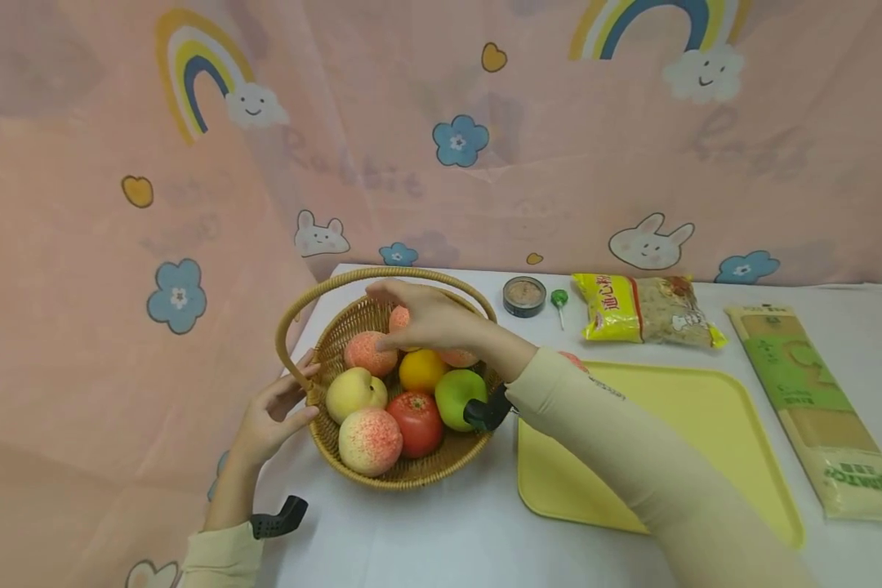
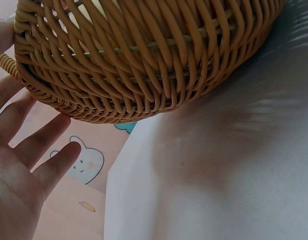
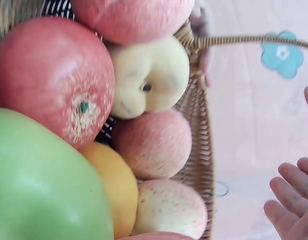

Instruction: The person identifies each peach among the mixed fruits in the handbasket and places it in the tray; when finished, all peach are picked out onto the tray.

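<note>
A round wicker basket [image 1: 404,483] with an arched handle holds fruit on the white table. At its left side is my left hand [image 1: 268,420], fingers spread and touching the wicker near the handle's base; in the left wrist view this hand [image 2: 19,160] lies against the basket wall [image 2: 144,70]. Over the basket's back, under the handle, hovers my right hand [image 1: 429,314], its fingers apart and holding nothing. Beneath it are peaches [image 1: 370,353] and an orange [image 1: 422,371]. Nearer the front sit a yellow fruit [image 1: 353,394], a red tomato-like fruit [image 1: 416,426], a green apple [image 1: 459,396] and a blotched peach [image 1: 370,441].
Right of the basket, a yellow tray [image 1: 676,408] lies partly under my right sleeve [image 1: 625,441]. Behind it are a round tin [image 1: 524,296], a green lollipop [image 1: 559,299] and a pasta bag [image 1: 647,310]. A long noodle packet [image 1: 816,408] lies at far right.
</note>
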A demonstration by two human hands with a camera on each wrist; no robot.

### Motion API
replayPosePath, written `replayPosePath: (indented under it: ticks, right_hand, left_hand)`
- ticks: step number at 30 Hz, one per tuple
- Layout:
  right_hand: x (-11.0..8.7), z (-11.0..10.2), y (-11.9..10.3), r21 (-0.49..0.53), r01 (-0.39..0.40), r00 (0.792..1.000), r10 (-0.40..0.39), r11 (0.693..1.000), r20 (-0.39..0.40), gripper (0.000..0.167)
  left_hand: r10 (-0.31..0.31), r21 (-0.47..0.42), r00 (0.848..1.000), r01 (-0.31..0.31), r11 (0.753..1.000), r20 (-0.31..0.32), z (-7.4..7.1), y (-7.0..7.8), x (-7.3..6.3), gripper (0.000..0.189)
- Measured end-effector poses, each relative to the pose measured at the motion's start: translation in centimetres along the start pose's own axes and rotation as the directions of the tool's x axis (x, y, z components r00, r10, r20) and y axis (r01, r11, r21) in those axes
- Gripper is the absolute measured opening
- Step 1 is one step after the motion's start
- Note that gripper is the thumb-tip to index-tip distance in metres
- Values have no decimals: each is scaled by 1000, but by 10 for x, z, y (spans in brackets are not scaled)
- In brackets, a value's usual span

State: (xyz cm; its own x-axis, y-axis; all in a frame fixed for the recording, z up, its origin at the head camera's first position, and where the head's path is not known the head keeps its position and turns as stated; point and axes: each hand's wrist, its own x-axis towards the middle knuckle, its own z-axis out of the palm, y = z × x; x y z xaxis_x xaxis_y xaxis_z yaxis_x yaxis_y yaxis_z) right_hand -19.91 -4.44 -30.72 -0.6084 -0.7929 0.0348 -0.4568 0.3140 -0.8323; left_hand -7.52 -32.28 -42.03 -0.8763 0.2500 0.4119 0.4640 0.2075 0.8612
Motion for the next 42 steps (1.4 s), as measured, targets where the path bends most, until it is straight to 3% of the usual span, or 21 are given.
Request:
replayPosePath:
  ticks: [6, 15, 20, 34, 42]
  right_hand:
    - [19, -1, 14, 0, -106, 994, 106, 994, -20, 76]
    - [33, 8, 26, 9, -49, 999, 48, 999, 23, 69]
    - [42, 19, 32, 12, -111, 991, 110, 994, 71, 68]
    - [58, 36, 34, -210, -40, 971, 88, 977, 222, 71]
    - [64, 44, 32, -320, -40, 965, 120, 947, 234, 73]
  left_hand:
    - [5, 0, 1000, -5, 1000, 4, 1, -2, 0, 50]
    - [6, 1, 1000, -6, 1000, 6, 2, -3, 2, 50]
    - [0, -17, 1000, 0, 1000, 6, 3, -2, 2, 49]
    - [8, -20, 1000, -8, 1000, 3, 1, -1, 2, 48]
    - [-24, -4, 1000, 24, 1000, -11, 0, 2, 1, 48]
